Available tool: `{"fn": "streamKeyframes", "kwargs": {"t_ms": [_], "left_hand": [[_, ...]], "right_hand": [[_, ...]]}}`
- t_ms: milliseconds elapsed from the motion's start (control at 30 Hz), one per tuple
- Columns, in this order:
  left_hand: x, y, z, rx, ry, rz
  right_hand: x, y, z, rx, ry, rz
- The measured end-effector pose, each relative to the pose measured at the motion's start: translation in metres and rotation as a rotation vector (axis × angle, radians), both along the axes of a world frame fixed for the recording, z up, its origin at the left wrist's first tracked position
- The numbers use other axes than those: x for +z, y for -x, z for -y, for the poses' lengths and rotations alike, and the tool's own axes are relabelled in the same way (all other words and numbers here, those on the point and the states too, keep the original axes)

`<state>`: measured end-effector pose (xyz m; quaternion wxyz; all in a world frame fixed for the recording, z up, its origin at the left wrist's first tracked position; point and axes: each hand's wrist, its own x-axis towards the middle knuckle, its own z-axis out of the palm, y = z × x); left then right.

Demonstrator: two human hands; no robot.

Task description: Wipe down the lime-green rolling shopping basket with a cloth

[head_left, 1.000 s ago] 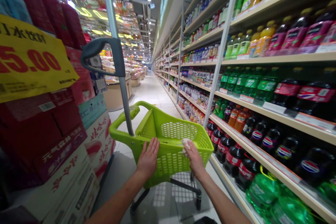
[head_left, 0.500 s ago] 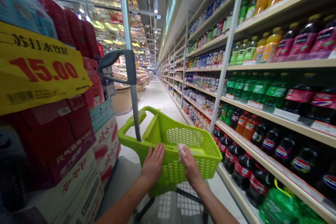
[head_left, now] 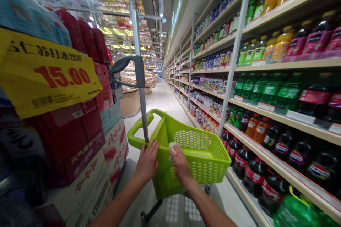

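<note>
A lime-green shopping cart basket with perforated sides stands in front of me. My left hand lies on its near side, close to the handle end, fingers stretched out. My right hand is closed round a whitish crumpled cloth, at the near rim of the basket. A grey metal pole with a dark grey grip rises beside the cart's green handle. Little of the basket's inside shows.
Shelves of drink bottles line the right side. Stacked cartons with a yellow price sign stand close on the left. A tiled aisle runs ahead, with a round display stand at its left.
My right hand and the cloth have moved left along the near rim. My left hand has shifted left toward the handle end. The view has turned slightly left.
</note>
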<state>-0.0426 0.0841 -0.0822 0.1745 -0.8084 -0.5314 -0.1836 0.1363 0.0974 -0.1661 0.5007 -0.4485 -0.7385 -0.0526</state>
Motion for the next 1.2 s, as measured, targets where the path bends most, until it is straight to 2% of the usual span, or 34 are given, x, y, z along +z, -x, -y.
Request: {"fn": "streamKeyframes", "kwargs": {"t_ms": [67,133,200,267,333,433,500,567,633,733,800,867,933,1033,1100,1200], "left_hand": [[0.007,0.013,0.0,0.134,-0.095,0.093],[0.011,0.023,-0.002,0.218,-0.126,0.134],[0.011,0.025,-0.006,0.226,-0.101,0.126],[0.008,0.021,-0.009,0.227,-0.092,0.122],[0.005,0.016,-0.01,0.242,-0.108,0.128],[0.003,0.016,-0.008,0.198,-0.1,0.091],[0.003,0.021,-0.006,0.162,-0.088,0.064],[0.004,0.027,-0.004,0.138,-0.081,0.05],[0.005,0.032,-0.002,0.128,-0.08,0.052],[0.003,0.029,0.001,0.121,-0.105,0.07],[0.0,0.018,0.002,0.05,-0.121,0.042],[-0.004,0.001,0.001,-0.08,-0.104,-0.031],[-0.008,-0.018,-0.002,-0.159,-0.051,-0.094],[-0.015,-0.034,-0.007,-0.115,0.018,-0.123],[-0.019,-0.036,-0.007,-0.088,0.029,-0.137],[-0.023,-0.034,-0.005,-0.089,0.036,-0.152]], "right_hand": [[-0.01,-0.03,0.001,-0.028,0.01,-0.034],[-0.019,-0.055,-0.001,-0.081,0.019,-0.106],[-0.019,-0.055,-0.004,-0.097,0.032,-0.177],[-0.007,-0.028,-0.009,-0.033,0.044,-0.194],[0.014,0.015,-0.013,0.083,0.053,-0.151],[0.047,0.076,-0.017,0.184,0.047,-0.097],[0.056,0.09,-0.018,0.22,0.032,-0.064],[0.048,0.074,-0.015,0.223,0.022,-0.037],[0.027,0.03,-0.01,0.171,0.026,-0.024],[-0.009,-0.054,-0.003,-0.005,0.027,-0.006],[-0.024,-0.09,-0.001,-0.165,0.028,-0.011],[-0.028,-0.097,-0.001,-0.228,0.051,0.016],[-0.026,-0.084,-0.001,-0.179,0.048,0.081],[-0.026,-0.075,0.003,-0.105,0.013,0.171],[-0.032,-0.096,0.007,-0.132,-0.002,0.203],[-0.043,-0.145,0.015,-0.24,-0.013,0.197]]}}
